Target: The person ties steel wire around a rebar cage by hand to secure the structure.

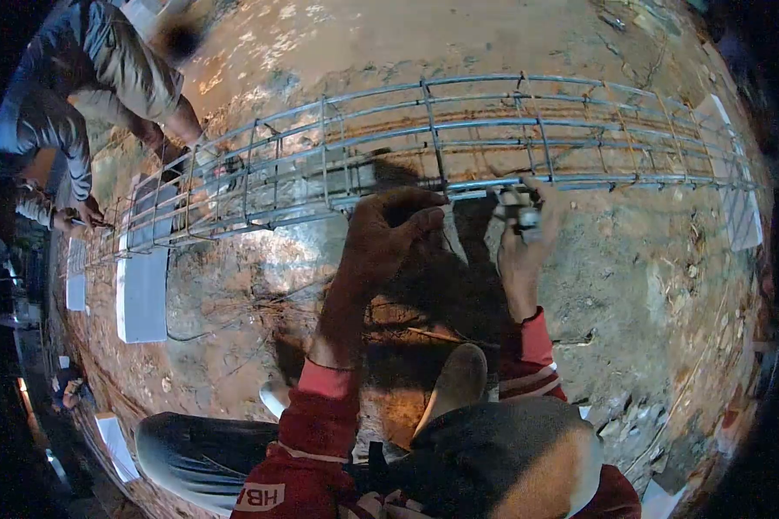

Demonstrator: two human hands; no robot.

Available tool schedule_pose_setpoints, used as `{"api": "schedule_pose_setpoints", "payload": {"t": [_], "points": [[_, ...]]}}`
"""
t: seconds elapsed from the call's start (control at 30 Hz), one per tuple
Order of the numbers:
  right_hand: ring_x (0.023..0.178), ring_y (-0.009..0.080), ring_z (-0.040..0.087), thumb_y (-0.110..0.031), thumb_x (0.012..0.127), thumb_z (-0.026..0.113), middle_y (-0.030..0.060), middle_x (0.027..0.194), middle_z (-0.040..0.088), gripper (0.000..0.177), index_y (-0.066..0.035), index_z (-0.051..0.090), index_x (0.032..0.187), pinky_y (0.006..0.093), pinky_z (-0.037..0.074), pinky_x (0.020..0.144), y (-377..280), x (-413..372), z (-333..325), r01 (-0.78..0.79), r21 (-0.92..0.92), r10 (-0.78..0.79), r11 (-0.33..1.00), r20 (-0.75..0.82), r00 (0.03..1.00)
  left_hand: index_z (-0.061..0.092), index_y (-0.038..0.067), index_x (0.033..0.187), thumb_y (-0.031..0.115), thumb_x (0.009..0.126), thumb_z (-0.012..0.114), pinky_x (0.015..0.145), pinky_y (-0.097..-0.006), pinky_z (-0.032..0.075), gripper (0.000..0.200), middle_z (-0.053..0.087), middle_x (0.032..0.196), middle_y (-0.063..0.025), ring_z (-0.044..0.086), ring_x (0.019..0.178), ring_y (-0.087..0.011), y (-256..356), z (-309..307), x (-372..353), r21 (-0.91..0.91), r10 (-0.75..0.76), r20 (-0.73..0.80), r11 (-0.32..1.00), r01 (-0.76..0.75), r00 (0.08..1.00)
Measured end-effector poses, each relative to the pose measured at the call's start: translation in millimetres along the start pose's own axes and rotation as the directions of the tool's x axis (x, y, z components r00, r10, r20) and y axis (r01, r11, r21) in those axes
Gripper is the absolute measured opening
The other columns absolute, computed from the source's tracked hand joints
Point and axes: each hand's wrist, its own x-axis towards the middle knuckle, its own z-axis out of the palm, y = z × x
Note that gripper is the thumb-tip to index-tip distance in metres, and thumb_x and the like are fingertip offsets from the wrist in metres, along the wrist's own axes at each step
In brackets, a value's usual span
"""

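Note:
A long rebar cage [485, 125] of bars and square stirrups stretches across the view before me. My left hand [385, 238] is at its near lower bar, thumb and forefinger pinched together; I cannot tell what is between them. To its right, my right hand [524, 251] is closed around a small metal hand tool [524, 214], blurred, with its upper end close by the same bar. Both hands reach forward from red sleeves, over my bent knees.
A co-worker [82, 112] bends over the cage's left end, hands near the bars. White blocks [143, 298] stand under the left part, and another white block [736, 173] is at the right end. Broken stones [636, 424] lie on the bare ground [614, 285] at lower right.

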Motion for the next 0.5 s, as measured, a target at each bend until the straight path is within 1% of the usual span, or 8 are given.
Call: {"api": "schedule_pose_setpoints", "payload": {"t": [0.03, 0.17, 0.23, 0.27, 0.33, 0.43, 0.47, 0.5], "points": [[0.114, 0.0384, 0.046, 0.006, 0.072, 0.065, 0.0206, 0.121, 0.049, 0.059, -0.002, 0.047, 0.127, 0.0396, 0.034, 0.102, -7, -3, -2, -0.118, -0.011, 0.119, 0.993, 0.077, 0.99, 0.071, 0.002, 0.099, 0.017, 0.088, 0.069, 0.061, -0.0251, 0.049, 0.019, 0.07, 0.083, -0.005, 0.061, 0.069, -0.0073, 1, -1, -2, -0.031, -0.05, -0.026, 0.998, 0.049, 0.998], [0.118, 0.0342, 0.046, 0.004, 0.074, 0.065, 0.0197, 0.128, 0.046, 0.063, -0.003, 0.043, 0.133, 0.0383, 0.035, 0.101, -21, -15, -18, -0.065, -0.155, 0.084, 0.986, 0.117, 0.99, 0.073, 0.003, 0.096, 0.016, 0.087, 0.069, 0.06, -0.0241, 0.048, 0.017, 0.07, 0.078, -0.0034, 0.06, 0.068, -0.0065, -2, -9, 3, 0.031, 0.004, 0.015, 1.0, -0.005, 1.0], [0.113, 0.0278, 0.051, -0.006, 0.079, 0.069, 0.0168, 0.121, 0.052, 0.055, -0.002, 0.048, 0.129, 0.0375, 0.04, 0.097, -30, -25, -32, -0.363, 0.266, 0.341, 0.893, 0.126, 0.931, 0.071, -0.001, 0.097, 0.015, 0.084, 0.07, 0.068, -0.0283, 0.052, 0.02, 0.07, 0.081, -0.0075, 0.065, 0.077, -0.0141, -6, -10, 6, 0.131, 0.002, 0.122, 0.991, -0.018, 0.993], [0.113, 0.0278, 0.051, -0.006, 0.079, 0.069, 0.0168, 0.121, 0.052, 0.055, -0.002, 0.048, 0.129, 0.0375, 0.04, 0.097, -39, -25, -39, -0.363, 0.257, 0.344, 0.896, 0.117, 0.932, 0.071, -0.001, 0.097, 0.015, 0.084, 0.07, 0.068, -0.0283, 0.052, 0.02, 0.07, 0.081, -0.0075, 0.065, 0.077, -0.0141, -8, -9, 9, 0.124, 0.004, 0.133, 0.992, -0.021, 0.991], [0.095, 0.0178, 0.057, -0.017, 0.086, 0.068, 0.0101, 0.101, 0.061, 0.039, -0.001, 0.056, 0.119, 0.0319, 0.046, 0.082, -61, -25, -47, -0.6, 0.357, 0.427, 0.716, 0.456, 0.781, 0.071, -0.001, 0.093, 0.013, 0.083, 0.07, 0.066, -0.0294, 0.052, 0.017, 0.07, 0.081, -0.0069, 0.066, 0.074, -0.0151, -12, -5, 14, 0.114, -0.033, 0.225, 0.993, 0.008, 0.974], [0.073, 0.0104, 0.055, -0.022, 0.092, 0.062, 0.0026, 0.077, 0.06, 0.024, -0.003, 0.063, 0.106, 0.0253, 0.043, 0.068, -64, -34, -32, -0.754, 0.366, 0.448, 0.545, 0.633, 0.631, 0.071, 0.0, 0.08, 0.017, 0.084, 0.07, 0.054, -0.0244, 0.044, 0.017, 0.066, 0.068, -0.0023, 0.053, 0.056, -0.0056, -22, 14, 15, -0.119, 0.061, 0.214, 0.992, -0.036, 0.975], [0.073, 0.0104, 0.055, -0.022, 0.092, 0.062, 0.0026, 0.077, 0.06, 0.024, -0.003, 0.063, 0.106, 0.0253, 0.043, 0.068, -62, -39, -27, -0.751, 0.362, 0.459, 0.552, 0.62, 0.636, 0.071, 0.0, 0.08, 0.017, 0.084, 0.07, 0.054, -0.0244, 0.044, 0.017, 0.066, 0.068, -0.0023, 0.053, 0.056, -0.0056, -34, 16, 16, -0.13, 0.068, 0.228, 0.991, -0.039, 0.971], [0.068, 0.0082, 0.051, -0.022, 0.093, 0.061, 0.0002, 0.072, 0.057, 0.021, -0.004, 0.063, 0.103, 0.0237, 0.039, 0.063, -59, -44, -22, -0.71, 0.431, 0.454, 0.557, 0.559, 0.694, 0.071, 0.0, 0.08, 0.017, 0.084, 0.07, 0.053, -0.0248, 0.044, 0.017, 0.066, 0.067, -0.0026, 0.053, 0.055, -0.0062, -49, 16, 17, 0.09, 0.133, 0.103, 0.986, -0.142, 0.986]]}}
